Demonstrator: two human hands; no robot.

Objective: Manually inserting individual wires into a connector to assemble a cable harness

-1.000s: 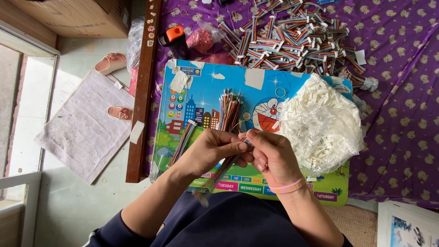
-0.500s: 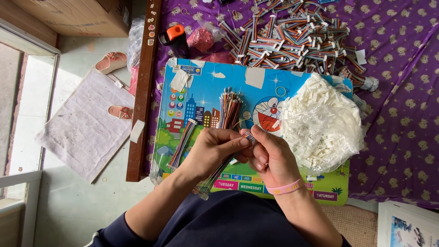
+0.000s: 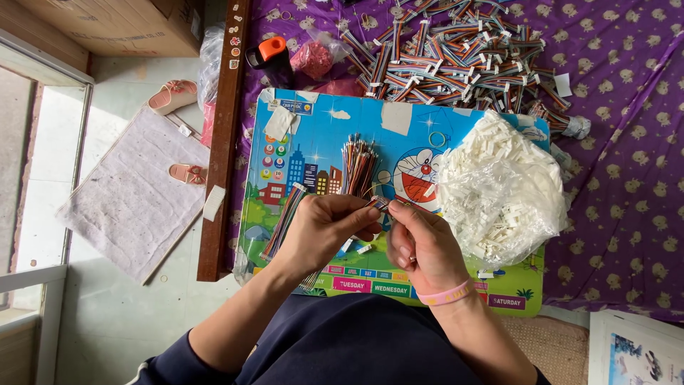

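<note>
Both hands meet over the colourful cartoon board (image 3: 320, 135) — the left hand (image 3: 324, 228) pinches the end of a multicoloured ribbon cable (image 3: 377, 204) between thumb and forefinger, narrow grip closed on the wire. The rest of that cable seems to trail down under the left wrist toward the lap, but part is hidden. The right hand (image 3: 420, 242), pink wristband (image 3: 445, 294) on its wrist, is curled tight right beside the cable tip, fingertips touching it; whatever small piece it holds is too small to tell.

The step looks like fitting a small white connector onto the cable end. To do it well: keep the wire tips flat and in colour order, grip close to the end so they don't splay, and push straight — not at an angle.

Supplies lie near: clear bag of white connectors (image 3: 502, 192) just right of the hands, loose bundle of cut wires (image 3: 358, 165) just above them, another wire bundle (image 3: 283, 222) at the left wrist. Finished cable pile (image 3: 456, 60) sits well apart on the purple cloth (image 3: 627, 185). An orange-capped tool (image 3: 271, 57) lies at the top left.
</note>
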